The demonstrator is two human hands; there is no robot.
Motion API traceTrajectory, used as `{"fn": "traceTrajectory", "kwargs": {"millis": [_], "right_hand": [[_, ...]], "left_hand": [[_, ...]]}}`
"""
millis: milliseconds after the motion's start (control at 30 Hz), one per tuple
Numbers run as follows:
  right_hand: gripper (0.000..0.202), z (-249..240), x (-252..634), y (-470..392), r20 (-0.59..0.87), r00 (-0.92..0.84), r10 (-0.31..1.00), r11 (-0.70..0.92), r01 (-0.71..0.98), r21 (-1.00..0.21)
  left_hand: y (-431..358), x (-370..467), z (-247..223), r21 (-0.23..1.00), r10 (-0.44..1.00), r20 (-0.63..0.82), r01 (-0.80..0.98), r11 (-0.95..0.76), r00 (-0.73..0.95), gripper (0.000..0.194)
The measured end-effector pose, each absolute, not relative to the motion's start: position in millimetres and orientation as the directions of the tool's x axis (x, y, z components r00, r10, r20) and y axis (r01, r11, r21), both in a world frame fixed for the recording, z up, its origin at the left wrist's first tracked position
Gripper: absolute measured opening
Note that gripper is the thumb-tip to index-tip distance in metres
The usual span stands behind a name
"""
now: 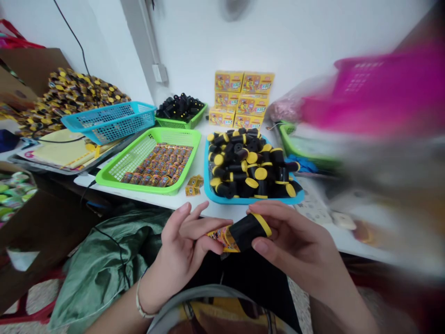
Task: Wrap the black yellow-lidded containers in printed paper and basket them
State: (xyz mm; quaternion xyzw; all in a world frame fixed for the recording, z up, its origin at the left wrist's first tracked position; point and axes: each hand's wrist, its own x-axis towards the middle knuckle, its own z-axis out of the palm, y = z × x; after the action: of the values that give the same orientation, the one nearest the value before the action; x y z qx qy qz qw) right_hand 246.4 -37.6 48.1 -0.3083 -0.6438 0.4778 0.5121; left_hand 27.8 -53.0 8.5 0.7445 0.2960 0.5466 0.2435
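Between my hands, just in front of the table edge, is a small black canister with a yellow lid, tilted on its side. My right hand grips it at the lid end with thumb and fingers. My left hand pinches a yellow printed label, which meets the canister's other end; whether it is stuck on I cannot tell. Beyond them a blue basket holds a heap of black canisters with yellow lids. To its left, several loose yellow labels lie on the white table.
A green basket holds rows of labelled canisters. Behind it stand a blue basket and a green basket of black parts. Yellow boxes are stacked by the wall. A pink basket blurs at right. Green cloth hangs lower left.
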Motion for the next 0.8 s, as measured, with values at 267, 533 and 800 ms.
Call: {"fn": "traceTrajectory", "kwargs": {"millis": [267, 533, 800], "right_hand": [[0.035, 52.9, 249.5, -31.4, 0.334, -0.319, 0.887, 0.340, -0.039, -0.940], [0.033, 53.7, 251.4, -33.0, 0.349, -0.306, 0.886, 0.336, -0.095, -0.937], [0.027, 52.5, 245.8, -32.8, 0.111, -0.404, 0.908, 0.071, -0.114, -0.991]], "left_hand": [[-54.8, 24.6, 15.1, 0.726, 0.717, 0.640, 0.088, -0.682, 0.276, 0.091], [-53.8, 21.5, 17.6, 0.732, 0.711, 0.653, 0.025, -0.681, 0.260, 0.086], [-57.3, 16.9, 20.4, 0.694, 0.671, 0.638, 0.094, -0.714, 0.378, 0.104]]}}
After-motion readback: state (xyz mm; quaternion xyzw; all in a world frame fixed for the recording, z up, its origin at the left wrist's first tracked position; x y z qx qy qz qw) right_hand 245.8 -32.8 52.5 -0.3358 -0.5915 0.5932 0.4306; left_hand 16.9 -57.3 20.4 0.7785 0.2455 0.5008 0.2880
